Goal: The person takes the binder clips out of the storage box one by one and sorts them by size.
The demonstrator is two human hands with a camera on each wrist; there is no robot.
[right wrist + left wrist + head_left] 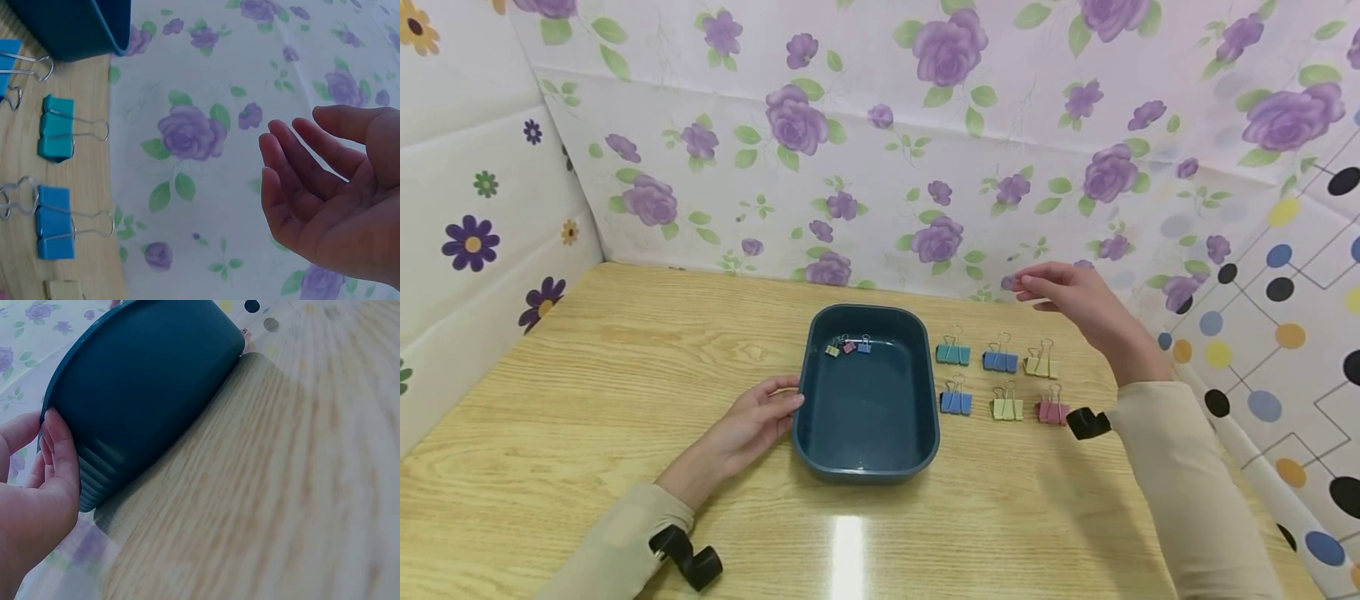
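A dark blue tray (862, 477) stands on the table. Against its left side, my left hand (758, 423) touches the rim and outer wall with thumb and fingertips, also seen in the left wrist view. Inside the tray, near its back left corner, lie three small binder clips: yellow (832, 351), pink (850, 347) and blue (865, 347). My right hand (1067, 302) hovers above the back right of the table; in the right wrist view its fingers bend loosely around nothing.
Right of the tray, larger binder clips form two rows: teal (952, 355), blue (1000, 362) and yellow (1041, 367) behind, blue (956, 403), yellow (1007, 409) and red (1052, 412) in front. Patterned cloth (865, 208) encloses the wooden table (647, 350).
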